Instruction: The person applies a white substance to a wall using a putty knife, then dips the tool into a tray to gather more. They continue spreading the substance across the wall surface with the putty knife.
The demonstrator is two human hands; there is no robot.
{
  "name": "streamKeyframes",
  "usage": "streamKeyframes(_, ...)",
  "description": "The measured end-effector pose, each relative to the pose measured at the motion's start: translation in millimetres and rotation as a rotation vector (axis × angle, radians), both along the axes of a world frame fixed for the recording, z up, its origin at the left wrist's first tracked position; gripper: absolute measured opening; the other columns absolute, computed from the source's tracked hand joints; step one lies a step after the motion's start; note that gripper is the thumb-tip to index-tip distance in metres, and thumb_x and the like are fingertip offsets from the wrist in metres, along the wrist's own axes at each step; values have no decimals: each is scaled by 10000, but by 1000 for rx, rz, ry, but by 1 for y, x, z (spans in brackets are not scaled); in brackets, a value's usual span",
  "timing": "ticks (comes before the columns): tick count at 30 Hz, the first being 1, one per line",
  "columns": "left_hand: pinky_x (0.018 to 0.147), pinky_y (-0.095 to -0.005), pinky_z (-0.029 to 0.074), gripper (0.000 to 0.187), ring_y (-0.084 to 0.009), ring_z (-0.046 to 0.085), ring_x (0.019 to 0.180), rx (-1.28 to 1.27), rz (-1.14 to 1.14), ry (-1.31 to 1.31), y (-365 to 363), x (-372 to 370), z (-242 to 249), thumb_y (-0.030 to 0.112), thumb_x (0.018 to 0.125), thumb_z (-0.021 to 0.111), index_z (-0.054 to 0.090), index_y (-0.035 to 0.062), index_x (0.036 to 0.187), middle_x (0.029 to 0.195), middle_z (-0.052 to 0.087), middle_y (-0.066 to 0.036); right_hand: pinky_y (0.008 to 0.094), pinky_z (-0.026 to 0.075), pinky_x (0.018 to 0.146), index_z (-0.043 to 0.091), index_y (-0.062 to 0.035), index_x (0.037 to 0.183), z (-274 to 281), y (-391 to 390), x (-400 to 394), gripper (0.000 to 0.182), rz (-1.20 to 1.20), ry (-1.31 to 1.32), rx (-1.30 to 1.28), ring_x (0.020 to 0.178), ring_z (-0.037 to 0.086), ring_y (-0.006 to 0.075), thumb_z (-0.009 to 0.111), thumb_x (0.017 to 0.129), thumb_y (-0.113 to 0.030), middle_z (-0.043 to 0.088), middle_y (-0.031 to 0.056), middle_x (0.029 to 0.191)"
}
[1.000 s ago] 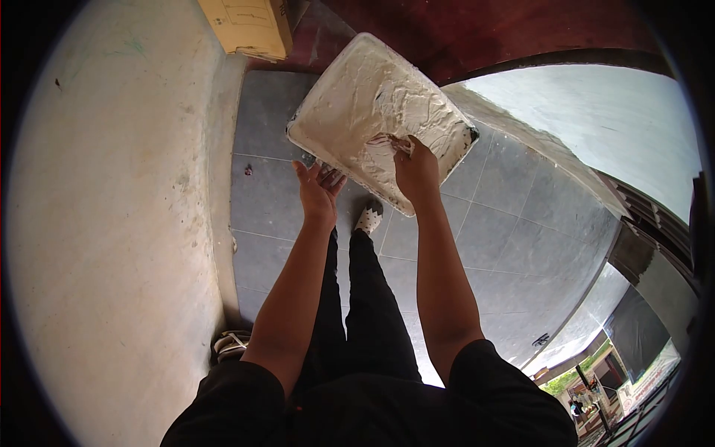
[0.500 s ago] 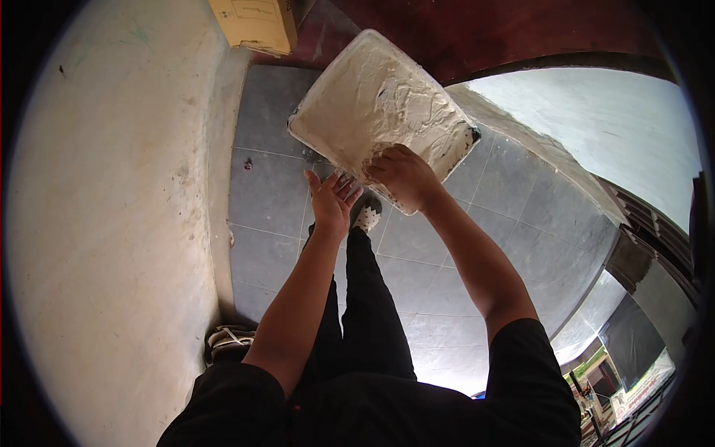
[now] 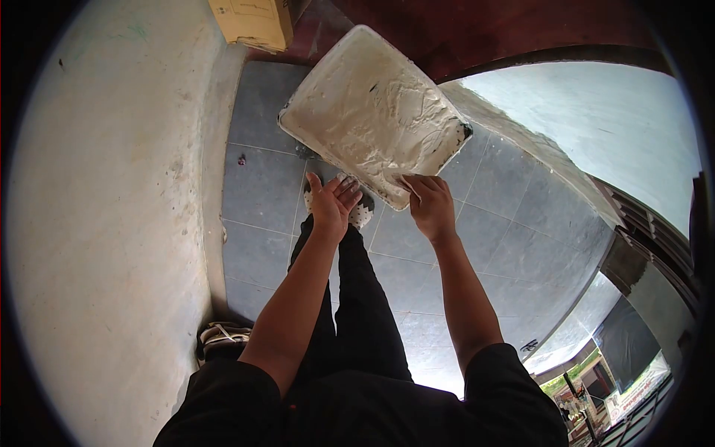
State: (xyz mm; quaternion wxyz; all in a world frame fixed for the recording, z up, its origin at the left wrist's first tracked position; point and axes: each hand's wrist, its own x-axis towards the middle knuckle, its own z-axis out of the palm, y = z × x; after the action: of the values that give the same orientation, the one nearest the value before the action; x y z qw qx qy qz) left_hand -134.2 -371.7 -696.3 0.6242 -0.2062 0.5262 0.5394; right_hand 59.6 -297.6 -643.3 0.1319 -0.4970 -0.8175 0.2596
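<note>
A large pale square tray (image 3: 307, 144) with rounded corners is in front of me, its inside covered by a wet, creamy beige paste (image 3: 357, 89) with ridges and smears. At the tray's near corner is my right hand (image 3: 433, 207). Its fingers are bent together at the paste, and whatever they hold is hidden, though something pale shows at the fingertips. Just outside the near left edge of the tray, my left hand (image 3: 333, 207) is open, palm up, with whitish smears on the fingers. It holds nothing.
Grey floor tiles (image 3: 261, 186) run beneath the tray. A plastered wall (image 3: 119, 223) rises at left, with a cardboard box (image 3: 253, 22) at the top. Behind the tray is a dark red surface (image 3: 477, 30). Spotted footwear (image 3: 360, 214) shows below my hands.
My right hand has moved from over the paste to the right and nearer to me, at the tray's near corner. My left hand stays open in nearly the same place.
</note>
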Motion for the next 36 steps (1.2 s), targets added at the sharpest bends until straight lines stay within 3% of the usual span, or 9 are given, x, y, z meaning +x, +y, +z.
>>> streamKeyframes(2,1033,-458,444,996,-316,540,1173,-39,3,-62,-3,6,-6,769,902,266,401,-117,1338,1258,529,-222,387,490,869,703,-78,1069,5,-3,1,322,-85,30,-8,983,624,286,600,774,-2,695,94,1025)
streamKeyframes(5,1012,-457,461,988,-313,559,1143,-37,-52,-53,-6,17,0,767,903,267,419,-119,1312,1226,549,-216,413,512,845,681,-25,1077,4,-7,5,295,-568,204,-265,973,645,363,576,802,-41,684,169,1035)
streamKeyframes(8,1008,-454,464,983,-312,569,1128,-67,-79,-82,-9,27,3,765,905,264,428,-116,1308,1189,571,-214,405,510,848,673,-6,1082,8,-8,7,304,-601,109,-536,971,647,378,579,798,-65,676,211,1039)
streamKeyframes(12,1004,-451,466,984,-314,577,1120,-56,-114,-109,-17,37,-1,765,906,259,438,-117,1305,1174,582,-214,419,512,837,663,13,1094,-20,-25,10,326,-505,40,-316,907,659,400,585,799,-100,680,251,957)
streamKeyframes(16,1002,-440,467,992,-311,583,1111,-44,-122,-116,-19,40,-2,773,900,263,455,-117,1294,1167,589,-210,448,497,867,654,20,1124,-19,-29,3,356,-517,109,-524,939,639,425,582,802,-114,666,270,995)
streamKeyframes(20,1003,-429,467,993,-303,585,1106,-31,-131,-115,-19,39,-2,777,896,267,464,-115,1286,1164,590,-202,455,483,888,658,22,1113,-13,-19,0,348,-513,55,-351,987,617,413,583,805,-120,660,256,1013)
streamKeyframes(27,996,-422,472,985,-288,594,1091,-39,-120,-114,-18,39,-1,779,893,274,479,-108,1270,1149,598,-201,460,473,921,659,25,1104,-26,-18,-7,352,-434,6,-357,1011,607,418,576,809,-148,656,260,1031)
streamKeyframes(33,1053,-416,406,1041,-284,541,1163,-24,-137,-122,-18,40,1,810,869,284,451,-109,1328,1237,562,-190,468,497,840,680,-4,1034,-26,-13,-13,288,-340,12,-363,926,628,434,571,810,-147,668,254,963)
streamKeyframes(36,992,-413,477,975,-283,603,1075,-30,-115,-110,-16,41,3,772,898,280,477,-109,1268,1131,608,-200,470,496,874,679,-1,1074,-21,0,-17,338,-301,-41,-471,972,633,412,571,807,-177,668,254,1011)
